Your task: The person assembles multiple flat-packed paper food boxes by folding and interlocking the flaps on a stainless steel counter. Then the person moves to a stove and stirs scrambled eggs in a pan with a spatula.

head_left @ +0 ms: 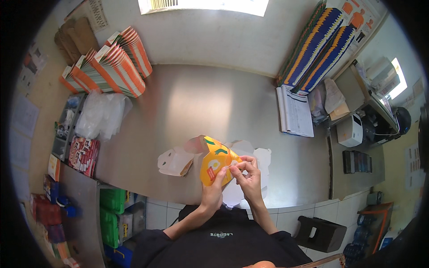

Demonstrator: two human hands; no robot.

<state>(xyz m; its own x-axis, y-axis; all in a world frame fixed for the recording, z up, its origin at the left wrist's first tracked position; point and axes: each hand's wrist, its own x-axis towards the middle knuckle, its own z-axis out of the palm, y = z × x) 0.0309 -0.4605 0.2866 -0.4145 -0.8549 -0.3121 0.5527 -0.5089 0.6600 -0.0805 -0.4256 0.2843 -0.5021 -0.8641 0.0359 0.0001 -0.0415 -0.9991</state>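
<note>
A yellow printed cardboard carton (pixel 214 163), partly folded, is held tilted above the near edge of the metal table. My left hand (pixel 213 190) grips its lower left side, with the thumb on the front. My right hand (pixel 248 175) pinches the carton's right edge between thumb and fingers, close to the left thumb. Just left of the carton, a white folded carton piece (pixel 175 161) rests on the table. White die-cut cardboard blanks (pixel 262 166) lie flat behind and beneath my hands, partly hidden by them.
Stacks of orange-striped cartons (pixel 120 67) and clear plastic bags (pixel 100 114) occupy the table's left. Blue-and-yellow carton stacks (pixel 315 49) lean at the back right, behind an open notebook (pixel 296 111). Green bins (pixel 111 200) sit under the left side; a black stool (pixel 321 233) stands on the floor.
</note>
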